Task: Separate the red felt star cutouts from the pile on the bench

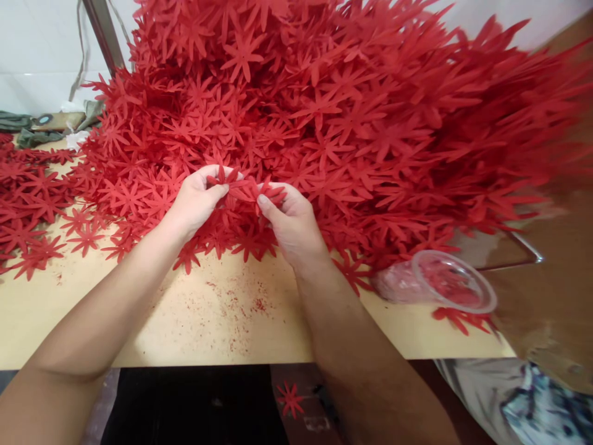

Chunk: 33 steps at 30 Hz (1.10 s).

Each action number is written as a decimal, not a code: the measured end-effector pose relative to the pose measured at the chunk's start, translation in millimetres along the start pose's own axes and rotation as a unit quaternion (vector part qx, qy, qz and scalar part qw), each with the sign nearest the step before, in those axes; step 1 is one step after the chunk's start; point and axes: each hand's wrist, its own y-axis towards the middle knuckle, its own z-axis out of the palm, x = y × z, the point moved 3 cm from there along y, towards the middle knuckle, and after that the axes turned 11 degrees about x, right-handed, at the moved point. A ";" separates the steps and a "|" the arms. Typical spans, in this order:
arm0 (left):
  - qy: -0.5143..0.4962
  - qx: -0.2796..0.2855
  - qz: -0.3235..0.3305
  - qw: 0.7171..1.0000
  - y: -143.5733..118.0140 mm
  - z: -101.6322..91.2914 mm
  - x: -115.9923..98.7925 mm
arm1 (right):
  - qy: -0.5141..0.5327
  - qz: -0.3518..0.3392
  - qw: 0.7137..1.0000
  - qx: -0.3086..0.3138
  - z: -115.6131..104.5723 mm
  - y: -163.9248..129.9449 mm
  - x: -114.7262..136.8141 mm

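Note:
A tall heap of red star-shaped flower cutouts [352, 117] covers the back of a pale wooden table [217, 315]. My left hand [197, 201] and my right hand [291, 222] meet at the heap's front edge. Both pinch the same small bunch of red cutouts [243, 185] between thumb and fingers, the left from the left side, the right from below. The fingertips are partly hidden by the petals.
A clear plastic cup [440, 284] lies on its side at the right, red inside. More loose cutouts [28, 210] spread at the left. Red crumbs dot the table front. One cutout [290, 398] lies on the floor. Brown cardboard [551, 290] stands at the right.

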 end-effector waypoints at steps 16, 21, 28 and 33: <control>-0.018 -0.008 -0.019 1.000 -2.9 0.2 -0.9 | -0.145 -0.063 0.987 -0.005 -6.7 -2.2 5.9; -0.016 0.044 -0.026 0.999 -4.3 7.7 1.7 | -0.146 -0.087 0.985 0.003 -2.3 -3.1 4.8; -0.014 0.108 -0.007 0.994 -4.1 16.7 7.0 | -0.107 -0.090 0.990 0.032 5.0 -5.6 3.6; 0.007 0.050 0.005 0.999 -3.4 8.2 3.7 | -0.107 -0.066 0.992 0.030 2.5 -6.5 8.2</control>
